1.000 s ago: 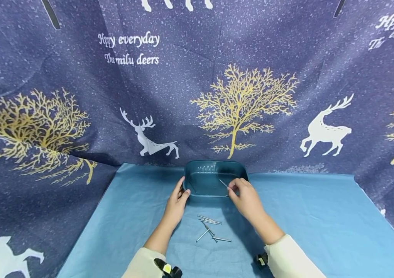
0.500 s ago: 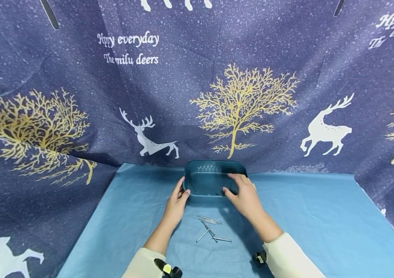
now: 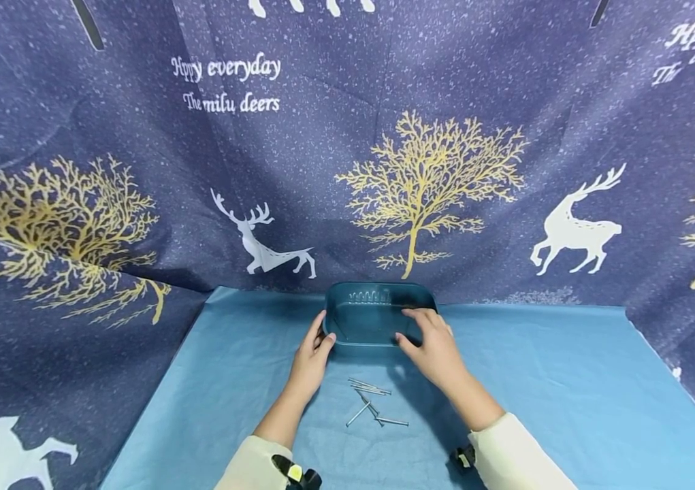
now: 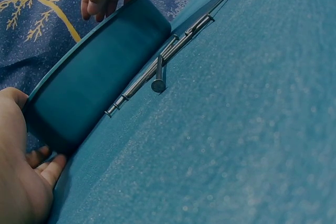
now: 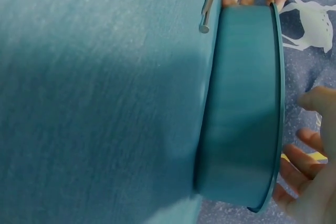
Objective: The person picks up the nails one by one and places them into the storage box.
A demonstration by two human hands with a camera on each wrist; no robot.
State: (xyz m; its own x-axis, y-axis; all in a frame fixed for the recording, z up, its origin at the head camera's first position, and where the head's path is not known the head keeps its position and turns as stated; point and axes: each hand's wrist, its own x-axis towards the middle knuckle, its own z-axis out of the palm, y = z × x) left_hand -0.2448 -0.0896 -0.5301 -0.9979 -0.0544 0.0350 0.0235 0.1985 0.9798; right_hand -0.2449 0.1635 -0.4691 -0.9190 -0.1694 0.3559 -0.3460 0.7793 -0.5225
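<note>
Blue-clothed desk (image 3: 537, 381), deer curtain behind. Teal tray (image 3: 378, 314) at far edge; left hand (image 3: 310, 357) grips its left end, right hand (image 3: 433, 344) fingers open over right rim. Loose nails (image 3: 372, 401) just before tray not yet collected.
</note>
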